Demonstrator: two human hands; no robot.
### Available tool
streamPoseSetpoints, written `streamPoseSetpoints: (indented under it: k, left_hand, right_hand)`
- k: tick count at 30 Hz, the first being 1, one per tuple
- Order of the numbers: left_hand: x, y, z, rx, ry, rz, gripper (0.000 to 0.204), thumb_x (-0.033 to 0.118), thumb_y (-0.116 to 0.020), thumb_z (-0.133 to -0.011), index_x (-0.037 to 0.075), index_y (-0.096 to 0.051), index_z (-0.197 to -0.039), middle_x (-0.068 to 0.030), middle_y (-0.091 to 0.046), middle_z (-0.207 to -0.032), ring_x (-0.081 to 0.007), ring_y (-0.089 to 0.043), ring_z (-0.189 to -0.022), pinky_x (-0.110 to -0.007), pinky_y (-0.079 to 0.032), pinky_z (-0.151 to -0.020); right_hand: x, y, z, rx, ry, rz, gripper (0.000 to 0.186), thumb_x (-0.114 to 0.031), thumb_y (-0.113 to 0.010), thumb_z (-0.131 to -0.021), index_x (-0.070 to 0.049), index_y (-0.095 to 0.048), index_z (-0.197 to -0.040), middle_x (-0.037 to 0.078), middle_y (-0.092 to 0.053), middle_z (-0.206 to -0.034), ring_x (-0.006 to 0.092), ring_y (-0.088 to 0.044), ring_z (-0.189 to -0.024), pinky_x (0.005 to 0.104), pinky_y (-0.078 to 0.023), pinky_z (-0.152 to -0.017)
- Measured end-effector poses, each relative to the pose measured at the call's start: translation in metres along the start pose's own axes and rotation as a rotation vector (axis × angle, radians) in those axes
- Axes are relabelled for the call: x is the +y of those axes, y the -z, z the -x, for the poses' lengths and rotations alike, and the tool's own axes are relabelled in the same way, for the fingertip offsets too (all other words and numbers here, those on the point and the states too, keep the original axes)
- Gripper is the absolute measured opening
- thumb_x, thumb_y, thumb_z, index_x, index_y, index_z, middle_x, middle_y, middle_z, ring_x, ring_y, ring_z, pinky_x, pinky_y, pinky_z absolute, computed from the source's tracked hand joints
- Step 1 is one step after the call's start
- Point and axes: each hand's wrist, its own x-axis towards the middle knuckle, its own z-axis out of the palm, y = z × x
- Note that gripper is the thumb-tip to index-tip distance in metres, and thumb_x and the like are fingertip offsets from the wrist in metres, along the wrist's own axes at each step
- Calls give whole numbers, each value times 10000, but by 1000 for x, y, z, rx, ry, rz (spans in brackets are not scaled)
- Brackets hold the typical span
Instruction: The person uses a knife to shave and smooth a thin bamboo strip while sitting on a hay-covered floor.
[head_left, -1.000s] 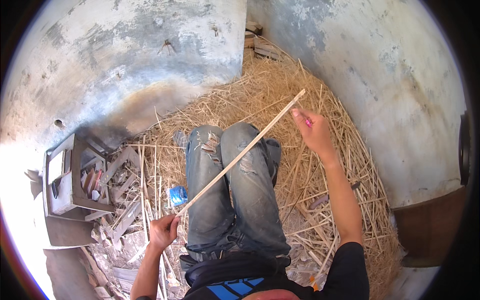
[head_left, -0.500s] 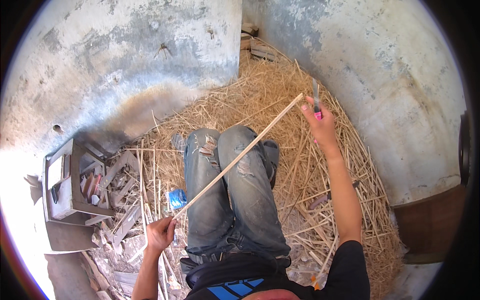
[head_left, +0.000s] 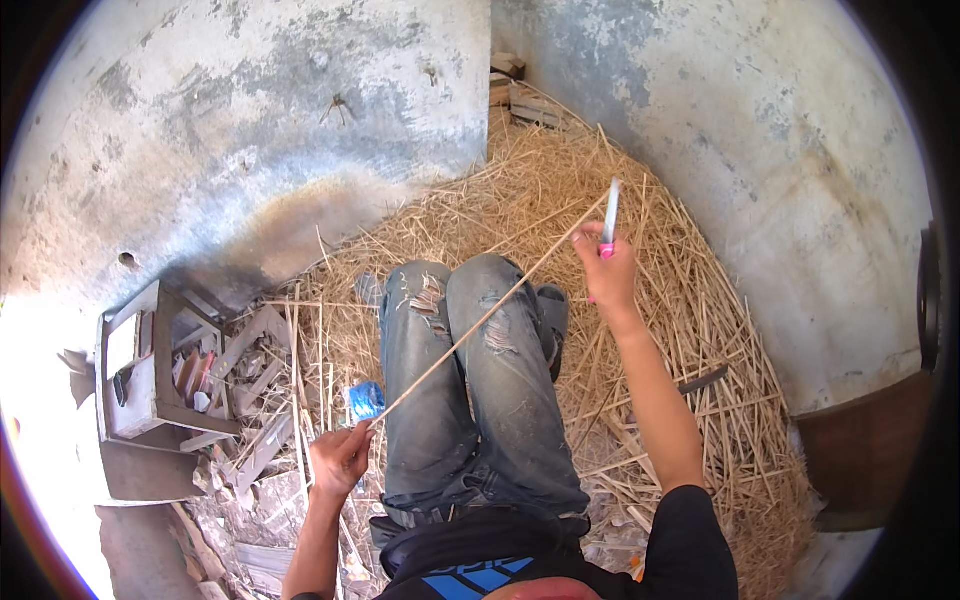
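Observation:
A long, thin bamboo-like strip runs diagonally above my knees, low at the left and high at the right. My left hand is closed on its lower end. My right hand grips a knife with a pink handle, the pale blade pointing up and away from me. The strip's far end meets or passes beside the blade; whether they touch I cannot tell. The fingers of my right hand are close to the strip there. Beneath it are my legs in worn, torn jeans.
Loose straw-like shavings cover the floor ahead, with many cut strips to the right. A dark curved blade-like tool lies among them. By my left knee is a blue bundle. A wooden stool-like frame stands left; concrete walls rise ahead.
My right hand and the knife have moved left and slightly down, bringing the blade beside the strip's far end. My left hand has shifted right and up. The strip now shows a narrower side.

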Motion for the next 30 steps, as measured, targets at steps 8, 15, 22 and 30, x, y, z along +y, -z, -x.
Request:
streamPoseSetpoints:
  k: [8, 15, 22, 30]
  left_hand:
    - [-8, -2, -2, -27, -61, -72, 225, 66, -799, -806, 115, -770, -1024, -33, -548, -597, -230, -535, -480, -374, -423, -473]
    - [-22, 2, -7, -47, -126, -137, 207, 51, -800, -789, 119, -757, -979, -25, -539, -599, -221, -525, -473, -374, -408, -446]
    - [-25, -14, -8, 64, -260, -137, 229, 19, -817, -756, 103, -742, -954, 3, -486, -598, -180, -494, -453, -353, -382, -423]
    - [-21, -11, -31, -34, -199, -85, 178, 58, -793, -804, 94, -744, -972, -32, -506, -617, -214, -563, -484, -379, -455, -445]
  right_hand:
    - [14, -7, 26, 76, -37, -356, 272, -282, -545, -1085, -38, -652, -1141, -49, -515, -683, 33, -454, -585, 201, -336, -483]
    - [9, 29, 4, 189, 232, 214, 259, -210, -560, -1075, -13, -707, -1157, 4, -596, -672, 67, -540, -568, 249, -397, -503]
    - [11, 22, 2, 116, 413, 356, 366, -96, -635, -1015, -77, -645, -1380, 66, -675, -738, 83, -532, -564, 270, -426, -516]
    - [10, -27, 45, 26, 564, 291, 389, -2, -690, -949, -64, -687, -1333, 104, -539, -633, 100, -435, -527, 284, -347, -481]
